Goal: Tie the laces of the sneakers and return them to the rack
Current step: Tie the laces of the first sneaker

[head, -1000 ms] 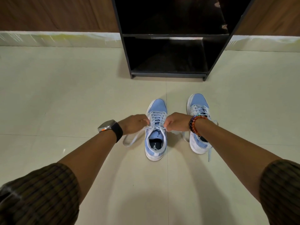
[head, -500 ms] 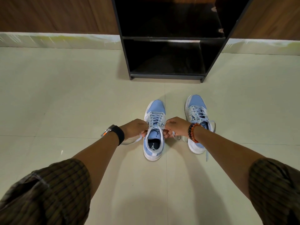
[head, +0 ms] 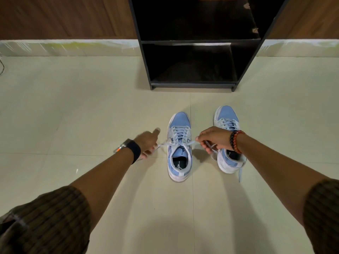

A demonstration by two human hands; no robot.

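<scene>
Two light-blue and white sneakers stand on the tiled floor, toes toward the rack. The left sneaker (head: 179,143) has its laces pulled out sideways across the tongue. My left hand (head: 148,142) grips one lace end to the shoe's left, thumb raised. My right hand (head: 212,139) pinches the other lace end on the shoe's right, partly covering the right sneaker (head: 228,140). A loose lace of the right sneaker trails on the floor by its heel. The black shoe rack (head: 194,83) stands just beyond, its shelves dark with nothing seen on them.
A wood-panelled wall with a pale skirting strip (head: 69,47) runs behind the rack. A thin cable (head: 2,67) lies at the far left edge. Cream floor tiles (head: 91,110) spread on both sides of the shoes.
Both hands have moved apart from the middle of the left sneaker, drawing its lace ends out to each side. The view has shifted slightly.
</scene>
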